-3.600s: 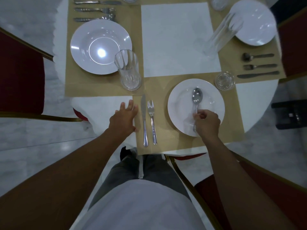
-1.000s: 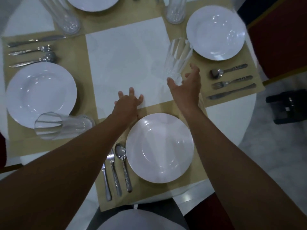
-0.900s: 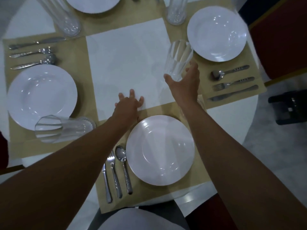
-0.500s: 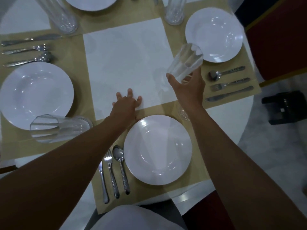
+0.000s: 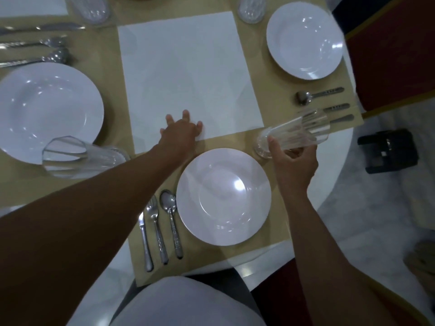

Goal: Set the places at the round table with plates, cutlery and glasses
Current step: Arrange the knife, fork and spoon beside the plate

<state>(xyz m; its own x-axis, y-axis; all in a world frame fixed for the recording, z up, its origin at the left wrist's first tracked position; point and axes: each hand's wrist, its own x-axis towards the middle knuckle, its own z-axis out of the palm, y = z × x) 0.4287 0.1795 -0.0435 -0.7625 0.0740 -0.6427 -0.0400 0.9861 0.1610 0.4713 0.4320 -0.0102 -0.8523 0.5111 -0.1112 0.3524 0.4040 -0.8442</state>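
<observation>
Gripping a tilted glass [image 5: 297, 133] in the right hand [image 5: 293, 165] just beyond the plate [image 5: 223, 196], left hand [image 5: 180, 135] flat, fingers spread, beyond the plate too.

Top edge cuts two glasses [image 5: 90, 8] [image 5: 251, 8] – left cutlery [image 5: 35, 44] runs off frame, blurred.

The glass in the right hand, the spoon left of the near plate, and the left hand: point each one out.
Glass [image 5: 299, 132], head view, on its ribbed side wall.
Spoon [image 5: 168, 202], head view, on its bowl.
Left hand [image 5: 180, 132], head view, on the back of the hand.
</observation>
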